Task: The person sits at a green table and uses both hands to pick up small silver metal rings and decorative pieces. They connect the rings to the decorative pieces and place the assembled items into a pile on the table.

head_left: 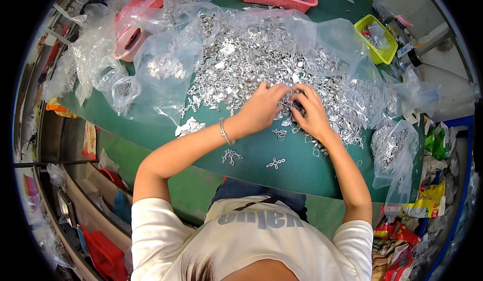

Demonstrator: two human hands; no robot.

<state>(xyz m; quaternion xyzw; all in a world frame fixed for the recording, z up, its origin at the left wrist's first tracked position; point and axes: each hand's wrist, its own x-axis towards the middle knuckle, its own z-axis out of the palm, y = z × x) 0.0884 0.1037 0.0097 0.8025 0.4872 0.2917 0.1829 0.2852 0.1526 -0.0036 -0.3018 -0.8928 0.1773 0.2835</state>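
Potentially, sweeping by left hand (259,108) and right hand (314,116), both half-curled, contents indiscernible, could push loose metal links (275,163) off the near edge of the surface (255,153).

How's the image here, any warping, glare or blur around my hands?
In the head view, fisheye distortion curves the green table, with black corners; there, glints speckle the silvery metal pieces; the left hand and right hand read clearly, but whatever is between their fingertips is indistinct.

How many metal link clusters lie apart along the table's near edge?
2: the left cluster and the right cluster, both lower in the picture than the left hand. Forearms may hide more.
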